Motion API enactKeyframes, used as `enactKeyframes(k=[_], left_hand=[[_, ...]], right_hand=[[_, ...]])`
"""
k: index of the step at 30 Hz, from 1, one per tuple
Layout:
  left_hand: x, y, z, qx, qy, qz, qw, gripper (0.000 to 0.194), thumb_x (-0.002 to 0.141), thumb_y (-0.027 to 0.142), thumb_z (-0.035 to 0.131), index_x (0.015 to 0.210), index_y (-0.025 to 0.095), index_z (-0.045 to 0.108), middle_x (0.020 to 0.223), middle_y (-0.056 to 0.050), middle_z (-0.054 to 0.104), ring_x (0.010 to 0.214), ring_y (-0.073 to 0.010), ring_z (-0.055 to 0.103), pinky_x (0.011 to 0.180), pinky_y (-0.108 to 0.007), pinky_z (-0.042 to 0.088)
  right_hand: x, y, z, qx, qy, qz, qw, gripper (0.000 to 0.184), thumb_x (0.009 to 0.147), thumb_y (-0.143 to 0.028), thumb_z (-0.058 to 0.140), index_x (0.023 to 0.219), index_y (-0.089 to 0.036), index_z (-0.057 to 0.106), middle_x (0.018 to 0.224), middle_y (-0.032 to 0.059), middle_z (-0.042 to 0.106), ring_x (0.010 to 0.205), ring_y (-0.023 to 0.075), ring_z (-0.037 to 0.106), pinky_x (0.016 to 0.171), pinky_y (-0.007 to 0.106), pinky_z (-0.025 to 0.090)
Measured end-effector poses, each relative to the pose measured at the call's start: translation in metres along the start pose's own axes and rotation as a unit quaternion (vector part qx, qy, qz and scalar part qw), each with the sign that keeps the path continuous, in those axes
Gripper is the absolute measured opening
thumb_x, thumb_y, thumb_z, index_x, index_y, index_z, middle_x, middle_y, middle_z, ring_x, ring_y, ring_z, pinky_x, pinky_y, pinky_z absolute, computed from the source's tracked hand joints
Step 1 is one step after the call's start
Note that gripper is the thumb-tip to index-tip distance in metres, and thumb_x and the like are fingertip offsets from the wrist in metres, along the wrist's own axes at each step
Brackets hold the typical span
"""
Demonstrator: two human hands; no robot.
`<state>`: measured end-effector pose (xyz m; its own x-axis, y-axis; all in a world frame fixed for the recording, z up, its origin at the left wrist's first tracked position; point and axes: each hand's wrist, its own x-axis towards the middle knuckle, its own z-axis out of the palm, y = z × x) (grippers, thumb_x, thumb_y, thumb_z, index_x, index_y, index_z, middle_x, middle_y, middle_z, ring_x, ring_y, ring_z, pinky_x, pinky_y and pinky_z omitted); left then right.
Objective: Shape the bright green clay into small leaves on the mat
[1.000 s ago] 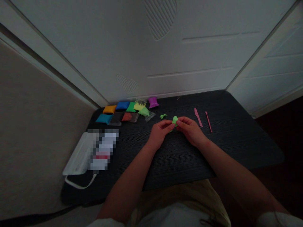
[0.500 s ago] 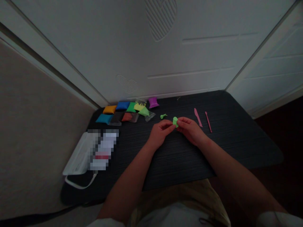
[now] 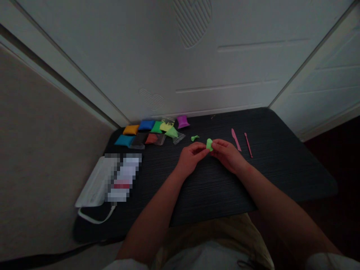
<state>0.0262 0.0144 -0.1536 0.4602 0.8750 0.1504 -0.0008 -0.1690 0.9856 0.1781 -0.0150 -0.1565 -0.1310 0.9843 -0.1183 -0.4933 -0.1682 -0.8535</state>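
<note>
A small piece of light green modelling clay (image 3: 209, 144) is pinched between the fingertips of both hands, above the dark table. My left hand (image 3: 189, 157) grips its left side with thumb and fingers. On its right side, my right hand (image 3: 226, 154) presses with thumb and forefinger. The piece looks rounded on top; its lower part is partly hidden by the fingers. Just beyond my left hand lies a smaller green clay scrap (image 3: 194, 138). To the right of my right hand are a pink plastic knife (image 3: 236, 140) and a thin pink modelling tool (image 3: 248, 145).
Several clay packets, among them a purple packet (image 3: 183, 122), an orange packet (image 3: 131, 129) and an opened light green packet (image 3: 172, 132), lie at the back left of the black table (image 3: 197, 202). A white strapped item (image 3: 92, 185) and a blurred-out object (image 3: 125, 178) lie at left.
The green clay between my fingers looks smoother and more rounded at the top. Both hands stay in nearly the same place; the whole view has shifted very slightly.
</note>
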Motion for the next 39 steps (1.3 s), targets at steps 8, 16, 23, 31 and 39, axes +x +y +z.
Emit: enactKeyframes(k=[8, 16, 23, 31, 39], left_hand=[[0.0008, -0.0004, -0.0006, -0.011, -0.007, -0.004, 1.000, 0.013, 0.070, 0.026, 0.060, 0.080, 0.018, 0.063, 0.084, -0.001, 0.058, 0.081, -0.0132, 0.053, 0.078, -0.030, 0.041], [0.0003, -0.0019, -0.0006, -0.055, -0.021, -0.004, 0.998, 0.015, 0.069, 0.023, 0.061, 0.083, 0.019, 0.062, 0.084, 0.000, 0.058, 0.080, -0.0126, 0.053, 0.078, -0.030, 0.040], [0.0005, 0.0008, -0.0003, -0.043, -0.009, -0.018, 0.999, 0.014, 0.069, 0.025, 0.061, 0.081, 0.019, 0.063, 0.084, -0.001, 0.059, 0.081, -0.0128, 0.054, 0.079, -0.031, 0.041], [0.0005, 0.0011, -0.0004, -0.020, 0.008, -0.032, 0.999, 0.016, 0.068, 0.029, 0.061, 0.079, 0.018, 0.064, 0.081, -0.001, 0.061, 0.078, -0.0136, 0.055, 0.077, -0.032, 0.041], [0.0011, 0.0011, -0.0009, -0.038, 0.000, -0.026, 0.999, 0.018, 0.067, 0.028, 0.063, 0.082, 0.018, 0.064, 0.084, -0.002, 0.062, 0.080, -0.0142, 0.056, 0.078, -0.033, 0.042]], right_hand=[[0.0000, -0.0002, 0.0006, 0.007, -0.004, 0.010, 1.000, 0.005, 0.073, -0.024, 0.059, 0.075, -0.020, 0.062, 0.074, -0.0026, 0.057, 0.068, 0.0082, 0.051, 0.070, 0.025, 0.039], [-0.0001, -0.0004, -0.0004, 0.028, -0.014, 0.019, 0.999, 0.007, 0.075, -0.025, 0.057, 0.077, -0.020, 0.062, 0.074, -0.0021, 0.057, 0.068, 0.0079, 0.052, 0.069, 0.024, 0.039], [-0.0006, -0.0004, 0.0005, 0.035, -0.009, 0.026, 0.999, 0.007, 0.074, -0.025, 0.058, 0.076, -0.020, 0.061, 0.075, -0.0015, 0.057, 0.067, 0.0084, 0.051, 0.068, 0.024, 0.040], [-0.0009, -0.0010, 0.0024, 0.032, -0.005, 0.026, 0.999, 0.007, 0.072, -0.026, 0.060, 0.075, -0.020, 0.061, 0.074, -0.0018, 0.058, 0.066, 0.0085, 0.051, 0.068, 0.026, 0.039], [-0.0010, -0.0008, 0.0020, 0.029, -0.004, 0.025, 0.999, 0.009, 0.072, -0.028, 0.059, 0.077, -0.021, 0.061, 0.072, -0.0014, 0.057, 0.067, 0.0096, 0.051, 0.068, 0.026, 0.041]])
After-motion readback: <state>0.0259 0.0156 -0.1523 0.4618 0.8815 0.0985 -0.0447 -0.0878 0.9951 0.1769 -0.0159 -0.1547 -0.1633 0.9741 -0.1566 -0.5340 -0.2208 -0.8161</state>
